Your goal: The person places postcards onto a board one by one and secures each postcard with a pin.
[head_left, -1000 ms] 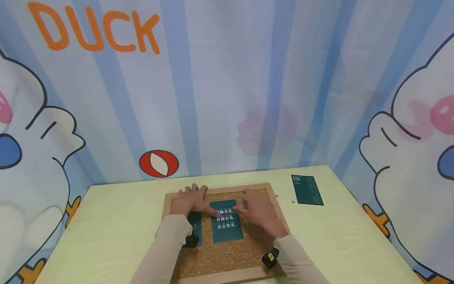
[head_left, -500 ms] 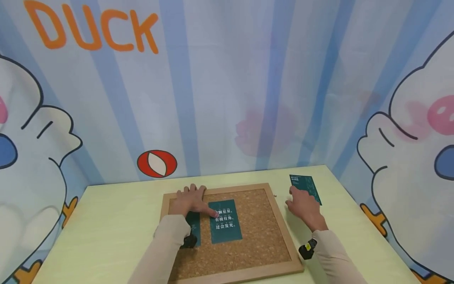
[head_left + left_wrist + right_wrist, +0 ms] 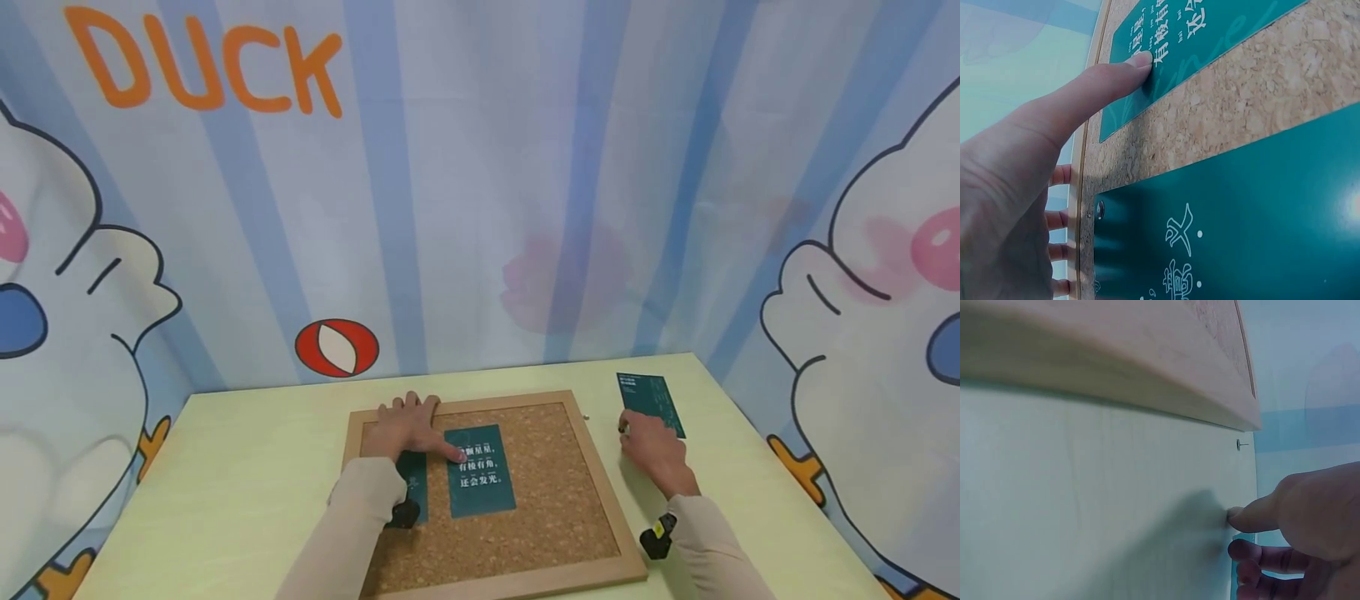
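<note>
A framed corkboard (image 3: 562,500) lies on the table with two dark green printed cards on it. My left hand (image 3: 408,429) spans the board's top frame, its thumb pressing on the middle card (image 3: 483,492). In the left wrist view the other fingers reach over the frame's edge. Beneath that hand lies the left card (image 3: 1260,194), a thumbtack (image 3: 1100,209) in its corner. Right of the board, my right hand (image 3: 656,450) has curled fingers and pinches a small thumbtack (image 3: 624,427) at the fingertips, mostly hidden. A loose green card (image 3: 648,396) lies just behind it.
Another thumbtack (image 3: 1239,445) lies on the pale yellow table (image 3: 247,483) beside the frame's upper right corner. A striped blue curtain (image 3: 480,208) with cartoon ducks stands behind the table and along both sides.
My right hand has left the board, moved right to the thumbtack near the loose card, and closed its fingers there. My left hand stays with its thumb on the middle card.
</note>
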A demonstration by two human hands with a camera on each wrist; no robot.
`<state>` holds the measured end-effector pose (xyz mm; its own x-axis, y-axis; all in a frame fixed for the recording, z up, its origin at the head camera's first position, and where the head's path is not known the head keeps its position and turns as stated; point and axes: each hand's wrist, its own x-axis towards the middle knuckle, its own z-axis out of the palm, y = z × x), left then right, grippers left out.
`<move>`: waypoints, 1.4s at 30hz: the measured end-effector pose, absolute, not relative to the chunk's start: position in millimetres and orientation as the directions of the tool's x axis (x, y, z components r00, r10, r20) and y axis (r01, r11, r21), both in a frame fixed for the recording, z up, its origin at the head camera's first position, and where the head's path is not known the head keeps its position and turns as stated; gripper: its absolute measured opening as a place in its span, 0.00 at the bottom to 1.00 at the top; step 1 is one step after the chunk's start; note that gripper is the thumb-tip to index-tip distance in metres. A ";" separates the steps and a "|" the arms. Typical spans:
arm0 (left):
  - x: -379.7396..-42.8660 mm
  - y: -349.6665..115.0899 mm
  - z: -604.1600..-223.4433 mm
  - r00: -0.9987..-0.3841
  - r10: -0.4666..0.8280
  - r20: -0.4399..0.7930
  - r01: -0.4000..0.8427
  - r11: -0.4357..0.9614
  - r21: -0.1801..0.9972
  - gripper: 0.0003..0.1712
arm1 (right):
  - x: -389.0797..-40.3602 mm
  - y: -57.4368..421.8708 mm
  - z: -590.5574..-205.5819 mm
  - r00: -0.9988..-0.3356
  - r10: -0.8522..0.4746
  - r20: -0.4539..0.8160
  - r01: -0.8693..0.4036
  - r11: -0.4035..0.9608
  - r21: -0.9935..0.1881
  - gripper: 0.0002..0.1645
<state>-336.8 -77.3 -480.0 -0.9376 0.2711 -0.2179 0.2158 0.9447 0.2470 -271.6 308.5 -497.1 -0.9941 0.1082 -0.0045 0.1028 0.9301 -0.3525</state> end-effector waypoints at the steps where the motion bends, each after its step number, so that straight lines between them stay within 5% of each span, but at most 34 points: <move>1: -336.9 -77.7 -480.7 -0.938 0.269 -0.217 0.214 0.945 0.246 0.70 | -271.8 308.1 -497.5 -0.994 0.108 0.000 0.101 0.931 -0.350 0.10; 12: -335.5 -77.9 -482.6 -0.943 0.270 -0.194 0.213 0.939 0.270 0.67 | -271.9 305.0 -499.4 -0.994 0.100 0.054 0.077 0.940 -0.333 0.02; 33: -331.9 -79.0 -478.0 -0.941 0.264 -0.212 0.200 0.939 0.281 0.67 | -269.4 298.3 -498.0 -0.994 0.069 0.079 0.035 0.929 -0.368 0.07; 42: -332.6 -78.4 -478.7 -0.938 0.266 -0.221 0.194 0.934 0.299 0.68 | -270.3 279.2 -480.2 -0.991 0.041 0.127 -0.028 0.866 -0.500 0.06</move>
